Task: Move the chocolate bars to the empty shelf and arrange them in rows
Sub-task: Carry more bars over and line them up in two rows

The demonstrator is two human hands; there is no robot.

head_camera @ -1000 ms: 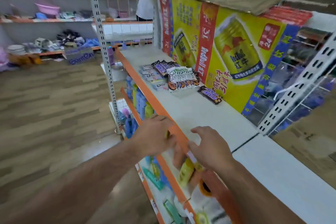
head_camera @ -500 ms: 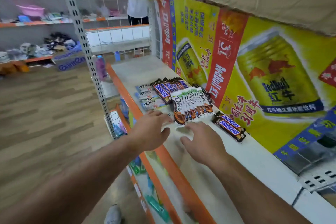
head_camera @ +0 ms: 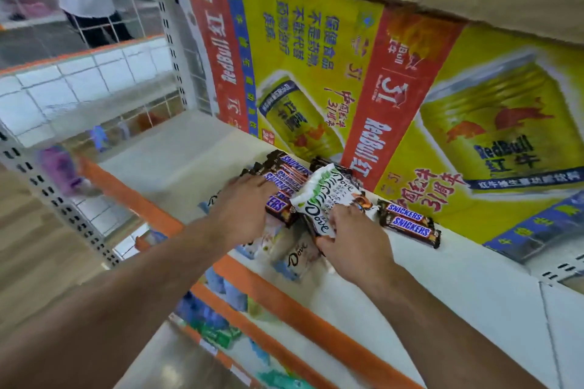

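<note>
Here the right hand (head_camera: pixel 355 245) pinches the near end of a fanned stack of white Dove bars (head_camera: pixel 325 199), lifted off the white shelf (head_camera: pixel 458 287). The left hand (head_camera: pixel 243 208) lies flat, fingers spread, on the Snickers pile (head_camera: pixel 286 177). Two Snickers (head_camera: pixel 409 226) rest apart by the Red Bull banner (head_camera: pixel 474 123).

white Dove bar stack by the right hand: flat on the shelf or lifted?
Lifted and tilted. The stack of white Dove bars is raised at its far end above the white shelf, its near end gripped by the right hand.

bars (head_camera: pixel 407 226) read snickers, wrappers (head_camera: pixel 319 202) dove, banner (head_camera: pixel 376 148) redbull.
</note>
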